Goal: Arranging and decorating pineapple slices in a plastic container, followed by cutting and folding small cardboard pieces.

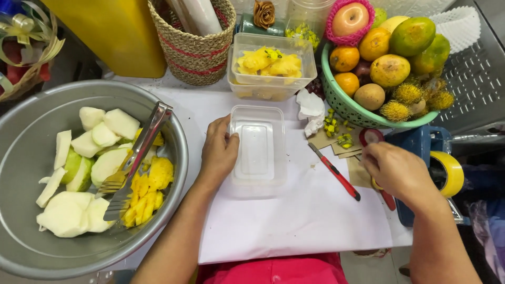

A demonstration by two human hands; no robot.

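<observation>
My left hand (220, 150) grips the rim of an empty clear tub (258, 150), my right hand (392, 171) closed on a red tape dispenser (374, 138) right of it; beyond sit two filled tubs (273, 66), left the cut fruit (113, 168) unpacked.

Right hand (397, 171) hides the scissors' (374, 141) handles

White-papered table (294, 226) bears bowl (31, 252), container (258, 150), perhaps a cutter (335, 172).
</observation>
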